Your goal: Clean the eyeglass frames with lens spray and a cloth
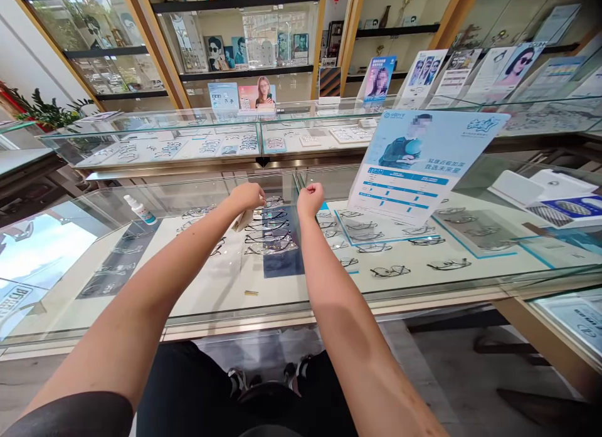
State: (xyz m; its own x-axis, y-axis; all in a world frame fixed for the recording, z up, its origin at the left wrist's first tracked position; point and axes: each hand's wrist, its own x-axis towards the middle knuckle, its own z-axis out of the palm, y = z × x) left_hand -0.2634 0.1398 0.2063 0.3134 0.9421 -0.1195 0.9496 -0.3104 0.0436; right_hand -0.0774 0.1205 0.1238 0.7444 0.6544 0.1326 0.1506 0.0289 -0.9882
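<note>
Both my arms reach out over a glass display counter (pixel 197 311). My left hand (pixel 247 195) is closed on a pale cloth (pixel 243 221) that hangs below it, and a thin eyeglass frame (pixel 273 201) shows just at its fingertips. My right hand (pixel 310 199) is a closed fist a little to the right, with nothing visible in it. Under the glass below both hands lie rows of eyeglass frames (pixel 270 233) on a dark blue mat.
A white spray bottle (pixel 140 209) lies on the counter glass to the left. A blue-and-white poster stand (pixel 414 167) rises at the right. White boxes (pixel 540 189) sit at the far right. More glass cases (pixel 188 142) and shelves stand behind. A small brass piece (pixel 251 293) lies near the front edge.
</note>
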